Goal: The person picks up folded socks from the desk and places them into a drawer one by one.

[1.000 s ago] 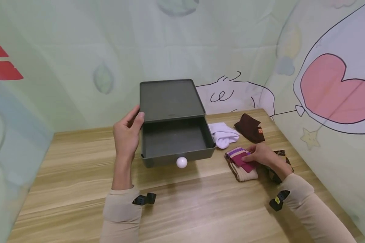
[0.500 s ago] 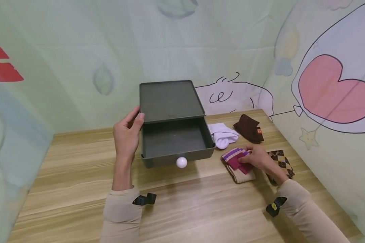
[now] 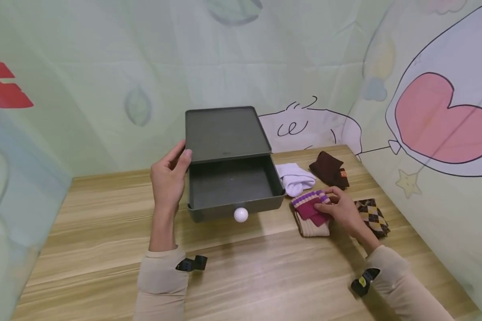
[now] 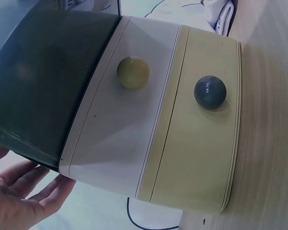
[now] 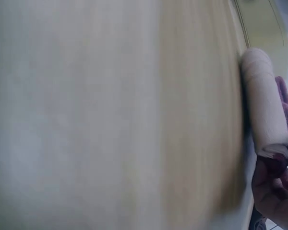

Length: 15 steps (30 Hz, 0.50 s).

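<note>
My left hand (image 3: 168, 183) touches the left side of the dark grey, white and yellow plastic drawer box (image 3: 226, 133); my thumb is on the top edge and my fingers lie loose. The box's dark grey plastic top drawer (image 3: 232, 183) is pulled out, with a round white knob (image 3: 241, 215). A folded white cloth sock (image 3: 297, 179) is just right of the box. Also right of the box, nearer me, is a folded maroon and cream knit sock bundle (image 3: 311, 210) with purple stripes. My right hand (image 3: 343, 213) pinches it with thumb and fingers. Farther right of the box are a dark brown cloth sock (image 3: 327, 169) and a black and yellow checked cloth sock (image 3: 372, 218).
</note>
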Each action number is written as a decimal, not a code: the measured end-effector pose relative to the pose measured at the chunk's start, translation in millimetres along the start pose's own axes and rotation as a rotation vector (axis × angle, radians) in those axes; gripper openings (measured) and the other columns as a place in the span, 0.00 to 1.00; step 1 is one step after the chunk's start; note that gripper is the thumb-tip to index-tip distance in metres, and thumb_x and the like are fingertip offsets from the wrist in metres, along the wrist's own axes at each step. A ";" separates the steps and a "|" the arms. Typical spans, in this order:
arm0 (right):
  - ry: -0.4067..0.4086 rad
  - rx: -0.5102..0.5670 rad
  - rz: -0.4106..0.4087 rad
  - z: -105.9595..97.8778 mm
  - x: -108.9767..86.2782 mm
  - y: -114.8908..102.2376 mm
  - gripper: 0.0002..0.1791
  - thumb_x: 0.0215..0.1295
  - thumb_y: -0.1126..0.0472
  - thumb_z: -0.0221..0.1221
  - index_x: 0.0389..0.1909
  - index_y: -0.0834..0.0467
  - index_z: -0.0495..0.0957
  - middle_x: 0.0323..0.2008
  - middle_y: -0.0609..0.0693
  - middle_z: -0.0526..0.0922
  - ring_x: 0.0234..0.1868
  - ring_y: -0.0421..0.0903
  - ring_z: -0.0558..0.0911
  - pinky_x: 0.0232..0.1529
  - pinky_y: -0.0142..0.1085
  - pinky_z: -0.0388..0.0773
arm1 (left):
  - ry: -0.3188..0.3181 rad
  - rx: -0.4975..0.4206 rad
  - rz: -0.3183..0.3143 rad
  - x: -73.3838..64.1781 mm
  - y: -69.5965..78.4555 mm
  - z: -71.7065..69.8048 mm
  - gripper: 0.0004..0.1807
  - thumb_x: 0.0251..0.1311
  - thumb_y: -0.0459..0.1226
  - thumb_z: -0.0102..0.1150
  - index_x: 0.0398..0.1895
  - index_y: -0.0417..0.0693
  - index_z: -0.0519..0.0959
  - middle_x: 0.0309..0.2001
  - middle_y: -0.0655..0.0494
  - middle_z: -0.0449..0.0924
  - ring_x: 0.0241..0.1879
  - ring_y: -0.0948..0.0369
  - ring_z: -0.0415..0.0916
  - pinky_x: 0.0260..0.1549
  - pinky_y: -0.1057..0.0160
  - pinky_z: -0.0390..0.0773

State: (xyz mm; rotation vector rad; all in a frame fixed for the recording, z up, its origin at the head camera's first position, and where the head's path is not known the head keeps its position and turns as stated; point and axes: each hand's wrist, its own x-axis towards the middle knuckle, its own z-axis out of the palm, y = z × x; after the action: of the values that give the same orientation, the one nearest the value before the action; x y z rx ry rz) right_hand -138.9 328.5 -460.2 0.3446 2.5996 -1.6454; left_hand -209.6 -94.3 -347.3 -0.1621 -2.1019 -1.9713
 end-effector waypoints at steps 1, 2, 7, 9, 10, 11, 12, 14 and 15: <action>0.016 0.016 -0.011 0.7 -0.3 0.8 0.31 0.55 0.55 0.66 0.58 0.53 0.66 0.45 0.62 0.81 0.31 0.43 0.83 0.30 0.36 0.82 | 0.000 0.000 0.001 -0.1 0.2 0.0 0.24 0.61 0.48 0.57 0.60 0.55 0.74 0.59 0.56 0.75 0.52 0.65 0.74 0.42 0.75 0.74; 0.028 0.029 -0.023 1.3 -0.9 0.7 0.32 0.55 0.57 0.66 0.60 0.53 0.65 0.43 0.61 0.82 0.30 0.42 0.83 0.29 0.36 0.81 | 0.000 0.000 0.004 -0.1 0.5 0.1 0.23 0.61 0.48 0.57 0.60 0.55 0.74 0.59 0.56 0.75 0.52 0.65 0.74 0.42 0.75 0.74; 0.063 0.008 -0.022 2.9 -2.1 0.1 0.29 0.57 0.58 0.65 0.61 0.53 0.70 0.36 0.57 0.84 0.27 0.39 0.82 0.27 0.36 0.81 | 0.001 0.003 0.015 -0.2 1.3 0.0 0.23 0.62 0.47 0.56 0.60 0.54 0.74 0.59 0.55 0.75 0.53 0.64 0.74 0.43 0.75 0.74; 0.059 0.026 0.005 3.2 -2.7 -0.4 0.29 0.57 0.59 0.64 0.61 0.54 0.71 0.39 0.58 0.85 0.28 0.39 0.83 0.29 0.35 0.81 | -0.002 0.005 0.017 -0.3 1.0 0.1 0.23 0.62 0.47 0.56 0.60 0.54 0.74 0.59 0.55 0.75 0.53 0.64 0.74 0.43 0.75 0.74; 0.054 0.039 0.019 3.4 -3.1 -0.7 0.30 0.57 0.60 0.65 0.62 0.55 0.70 0.40 0.58 0.85 0.29 0.38 0.83 0.29 0.34 0.81 | -0.003 0.005 0.018 -0.3 0.8 0.1 0.23 0.62 0.47 0.56 0.60 0.54 0.74 0.59 0.55 0.75 0.53 0.64 0.74 0.44 0.74 0.74; 0.052 0.045 0.039 3.6 -3.6 -1.3 0.31 0.57 0.60 0.65 0.63 0.56 0.69 0.40 0.59 0.85 0.29 0.38 0.83 0.30 0.33 0.81 | -0.003 0.004 0.017 -0.3 0.6 0.2 0.23 0.62 0.47 0.56 0.60 0.54 0.74 0.59 0.55 0.75 0.53 0.64 0.74 0.44 0.74 0.74; 0.050 0.041 0.053 3.6 -3.9 -1.5 0.32 0.56 0.60 0.65 0.63 0.57 0.69 0.40 0.58 0.85 0.30 0.36 0.82 0.30 0.32 0.81 | -0.004 0.003 0.018 -0.2 0.3 0.3 0.23 0.62 0.47 0.56 0.60 0.54 0.74 0.60 0.55 0.75 0.54 0.64 0.74 0.44 0.74 0.74; 0.050 0.040 0.089 4.0 -4.4 -2.5 0.32 0.55 0.59 0.66 0.63 0.58 0.69 0.39 0.55 0.85 0.30 0.35 0.82 0.31 0.30 0.80 | -0.007 -0.001 0.018 -0.1 -0.3 0.1 0.23 0.61 0.47 0.56 0.60 0.55 0.74 0.60 0.56 0.75 0.54 0.64 0.74 0.44 0.74 0.74; 0.051 0.032 0.105 4.4 -4.4 -2.8 0.32 0.55 0.58 0.66 0.61 0.59 0.71 0.37 0.53 0.86 0.30 0.34 0.81 0.31 0.29 0.80 | -0.007 -0.003 0.018 0.0 -0.6 0.2 0.23 0.61 0.47 0.57 0.60 0.55 0.74 0.60 0.56 0.75 0.54 0.64 0.74 0.44 0.74 0.74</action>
State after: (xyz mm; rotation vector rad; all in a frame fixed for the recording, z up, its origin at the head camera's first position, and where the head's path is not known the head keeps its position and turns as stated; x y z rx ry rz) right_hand -135.5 322.7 -458.9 0.5220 2.5449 -1.6659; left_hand -209.9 -94.1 -347.9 -0.1874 -2.0947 -1.9662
